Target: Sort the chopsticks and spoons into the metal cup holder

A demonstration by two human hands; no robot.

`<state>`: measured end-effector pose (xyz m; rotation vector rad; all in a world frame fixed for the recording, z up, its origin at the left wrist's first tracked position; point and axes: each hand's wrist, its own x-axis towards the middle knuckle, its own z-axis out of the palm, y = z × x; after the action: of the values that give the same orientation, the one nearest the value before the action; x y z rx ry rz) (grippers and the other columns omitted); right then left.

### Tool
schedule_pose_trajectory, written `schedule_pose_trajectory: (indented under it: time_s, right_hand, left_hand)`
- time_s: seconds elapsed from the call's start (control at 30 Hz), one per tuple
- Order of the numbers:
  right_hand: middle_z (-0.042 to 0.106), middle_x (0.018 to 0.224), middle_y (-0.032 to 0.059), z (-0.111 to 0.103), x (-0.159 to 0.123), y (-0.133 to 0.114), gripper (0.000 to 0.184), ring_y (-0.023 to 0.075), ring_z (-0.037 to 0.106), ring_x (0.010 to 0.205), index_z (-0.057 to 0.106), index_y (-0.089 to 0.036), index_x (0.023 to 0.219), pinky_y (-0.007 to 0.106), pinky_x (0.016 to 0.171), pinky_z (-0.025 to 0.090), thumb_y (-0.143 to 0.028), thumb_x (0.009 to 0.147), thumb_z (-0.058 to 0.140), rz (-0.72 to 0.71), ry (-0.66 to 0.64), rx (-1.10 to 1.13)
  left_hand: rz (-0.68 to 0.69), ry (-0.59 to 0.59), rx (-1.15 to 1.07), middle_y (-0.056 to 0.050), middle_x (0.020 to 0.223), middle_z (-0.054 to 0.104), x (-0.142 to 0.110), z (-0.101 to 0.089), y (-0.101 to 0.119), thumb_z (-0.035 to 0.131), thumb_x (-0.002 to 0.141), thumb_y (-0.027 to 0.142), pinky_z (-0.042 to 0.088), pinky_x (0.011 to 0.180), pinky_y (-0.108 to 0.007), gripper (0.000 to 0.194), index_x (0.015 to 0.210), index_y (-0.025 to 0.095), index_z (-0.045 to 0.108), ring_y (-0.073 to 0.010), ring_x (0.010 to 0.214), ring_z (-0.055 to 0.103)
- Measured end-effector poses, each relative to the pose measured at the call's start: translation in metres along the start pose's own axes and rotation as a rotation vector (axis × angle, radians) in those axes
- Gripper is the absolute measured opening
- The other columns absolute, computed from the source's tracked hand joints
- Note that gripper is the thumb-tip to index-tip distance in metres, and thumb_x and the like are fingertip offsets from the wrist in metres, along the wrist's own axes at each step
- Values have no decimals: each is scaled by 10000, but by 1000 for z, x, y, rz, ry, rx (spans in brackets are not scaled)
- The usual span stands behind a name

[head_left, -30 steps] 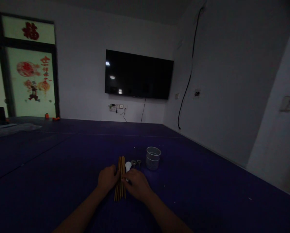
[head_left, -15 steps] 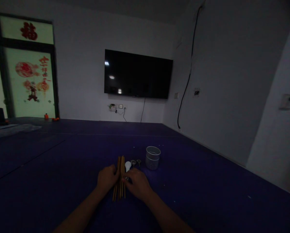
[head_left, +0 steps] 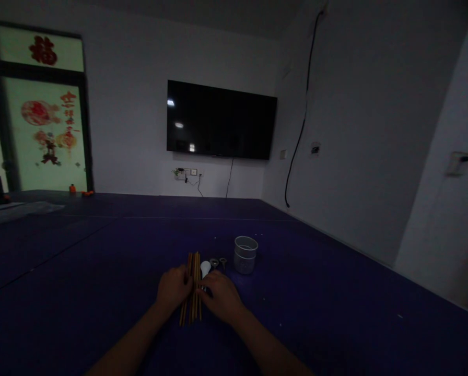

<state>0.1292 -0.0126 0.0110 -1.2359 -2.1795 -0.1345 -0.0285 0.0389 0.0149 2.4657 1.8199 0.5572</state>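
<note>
Closest in, slim brown wooden-looking sticks (head_left: 194, 303) lay lengthwise on the flat purple surface (head_left: 112, 271), roughly from six to twelve o'clock, their near ends slightly fanned. They looked light and stiff, hard to damage, yet smooth enough to roll apart; mid-length, with several pinched together, seemed the best place to take hold.

At their nine o'clock, the left hand (head_left: 174, 287) had its grip partly curled, fingertips against the sticks. At three o'clock, the right hand (head_left: 221, 295) had a similar half-closed grip, thumb and fingertips at the sticks' edge. Whether either pinched any could not be told.

Beyond the right hand's fingers, toward one o'clock of the sticks, showed a glossy white spoon-shaped piece (head_left: 205, 268), partly covered, then two small round-headed metal pieces (head_left: 214, 262). Farther, at two o'clock, stood an upright grey cylindrical cup (head_left: 244, 261), apart from both hands.
</note>
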Motion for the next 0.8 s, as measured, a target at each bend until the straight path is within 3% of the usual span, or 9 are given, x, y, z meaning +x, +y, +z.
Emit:
schedule_pose_trajectory:
  time_s: [0.53, 0.8]
  right_hand:
    - [665, 895, 40, -5, 0, -4, 166, 169, 558, 897, 658, -191, 923, 264, 787, 371, -264, 840, 534, 68, -106, 15]
    - [662, 892, 47, -7, 2, -5, 176, 174, 553, 891, 658, -194, 930, 269, 776, 367, -278, 847, 528, 72, -127, 8]
  left_hand:
    - [-85, -64, 127, -98, 855, 677, -4, -12, 5, 397, 795, 343, 424, 705, -299, 302, 838, 164, 636, -217, 808, 629]
    - [-46, -43, 218, -130, 868, 679, -6, -13, 6, 366, 806, 341, 418, 778, -355, 358, 872, 143, 657, -252, 886, 616]
